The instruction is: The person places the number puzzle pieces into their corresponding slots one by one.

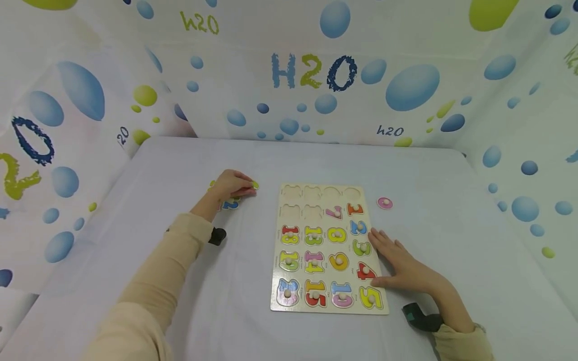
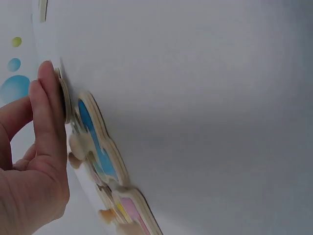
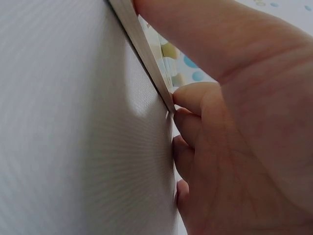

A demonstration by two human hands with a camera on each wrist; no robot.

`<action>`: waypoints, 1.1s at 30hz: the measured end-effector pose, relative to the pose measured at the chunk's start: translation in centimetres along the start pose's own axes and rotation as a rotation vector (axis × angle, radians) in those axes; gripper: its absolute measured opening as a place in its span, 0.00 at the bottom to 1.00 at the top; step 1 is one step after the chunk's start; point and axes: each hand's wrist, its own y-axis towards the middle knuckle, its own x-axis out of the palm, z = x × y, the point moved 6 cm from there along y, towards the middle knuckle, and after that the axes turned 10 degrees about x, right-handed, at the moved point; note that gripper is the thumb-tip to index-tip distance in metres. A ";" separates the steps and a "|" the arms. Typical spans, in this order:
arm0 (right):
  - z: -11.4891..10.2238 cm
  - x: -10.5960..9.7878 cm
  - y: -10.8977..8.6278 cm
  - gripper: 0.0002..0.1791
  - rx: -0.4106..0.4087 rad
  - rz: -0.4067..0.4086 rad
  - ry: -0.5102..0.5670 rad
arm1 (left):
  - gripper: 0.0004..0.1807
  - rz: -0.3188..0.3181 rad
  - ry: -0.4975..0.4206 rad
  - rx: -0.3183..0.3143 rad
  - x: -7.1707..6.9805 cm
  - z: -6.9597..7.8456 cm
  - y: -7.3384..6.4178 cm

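Observation:
My left hand point(image 1: 232, 184) is at the left of the table, its thumb and fingers pinching a wooden number piece point(image 1: 255, 185) with a yellow-green edge. In the left wrist view that piece point(image 2: 64, 98) stands edge-on under the fingertips; its number is hidden. Just beside it lie loose knobbed pieces, among them a blue one point(image 2: 100, 142) and a pink one point(image 2: 134, 210). A wooden number puzzle board point(image 1: 291, 193) lies in the middle. My right hand point(image 1: 404, 265) rests along the board's right side, with thumb and fingertips at its edge point(image 3: 146, 58).
Colourful knobbed numbers fill the board's lower rows, while several recesses at its top are bare. A pink oval piece point(image 1: 385, 203) lies right of the board. White cloth covers the table point(image 1: 217, 311), and a curtain with blue and green drops point(image 1: 289, 90) hangs behind.

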 end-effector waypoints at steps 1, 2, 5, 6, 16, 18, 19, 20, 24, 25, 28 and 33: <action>0.0 0.0 0.0 0.60 -0.001 0.001 0.002 | 0.17 0.005 0.014 0.011 0.2 0.2 0.0; 0.0 0.0 0.0 0.60 -0.003 0.001 0.005 | 0.17 0.005 0.012 0.021 0.6 0.4 0.1; 0.0 -0.2 -0.1 0.59 -0.012 0.006 0.011 | 0.15 -0.024 0.012 0.048 2.2 1.4 0.5; 0.0 -0.2 -0.1 0.59 -0.014 0.007 0.012 | 0.15 -0.042 0.005 0.057 3.0 1.8 0.6; 0.1 -0.1 0.0 0.59 -0.014 -0.004 0.026 | 0.11 -0.250 -0.081 0.091 12.6 4.8 2.6; 0.2 0.0 -0.1 0.59 -0.005 -0.003 0.021 | 0.10 -0.265 -0.083 0.101 14.4 5.1 2.8; 0.3 0.0 -0.1 0.59 -0.001 -0.002 0.018 | 0.10 -0.271 -0.076 0.103 15.2 5.2 2.9; 0.3 0.1 -0.1 0.59 0.002 -0.001 0.016 | 0.10 -0.277 -0.067 0.111 15.9 5.4 2.9; 0.4 0.1 -0.2 0.59 0.000 0.005 0.010 | 0.09 -0.290 0.018 0.164 17.9 5.5 3.3; 0.3 0.1 -0.2 0.59 -0.003 0.006 0.011 | 0.09 -0.293 0.035 0.178 18.3 5.6 3.4; 0.3 0.0 -0.2 0.59 -0.014 0.012 0.013 | 0.08 -0.280 0.067 0.195 18.8 5.6 3.5; 0.3 0.1 -0.1 0.59 -0.019 0.010 0.010 | 0.08 -0.259 0.109 0.205 19.2 5.5 3.6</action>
